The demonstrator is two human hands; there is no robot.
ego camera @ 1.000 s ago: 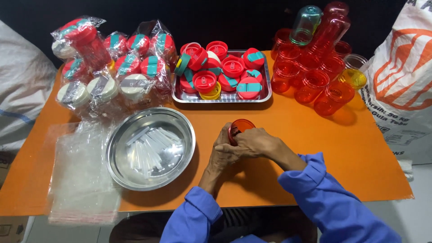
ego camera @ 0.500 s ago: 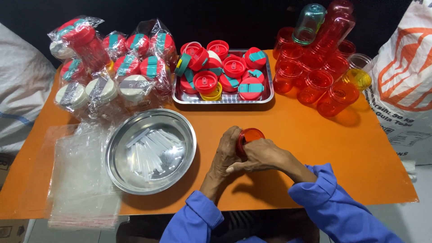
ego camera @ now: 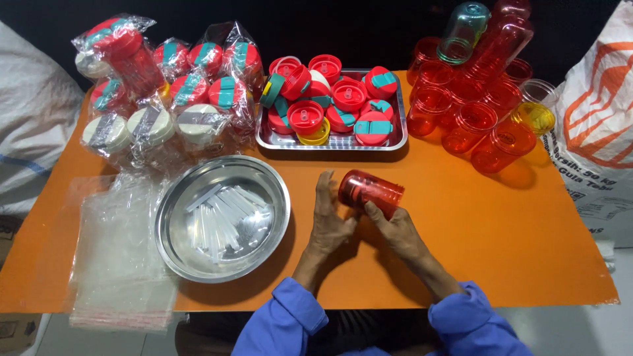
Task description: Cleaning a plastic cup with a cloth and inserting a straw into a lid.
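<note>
A red see-thru cup (ego camera: 371, 192) w/ its red lid on lies tipped on its side on the orange table (ego camera: 501, 224), just below the metal tray of lids (ego camera: 336, 102). The right hand (ego camera: 394, 227) grips it from below w/ fingers on its side, & the left hand (ego camera: 330, 214) is flat & loose, fingers up, touching the lid end. A round metal bowl of clear straws (ego camera: 223, 216) sits left of the hands, w/ empty red cups (ego camera: 475, 99) stacked far right.

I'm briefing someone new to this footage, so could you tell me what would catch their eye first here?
First, the red cup lying on its side at the middle of the orange table, held between the left hand and right hand. Next, the round steel bowl of clear straws to its left, and the tray heaped with red and teal lids behind.
</note>
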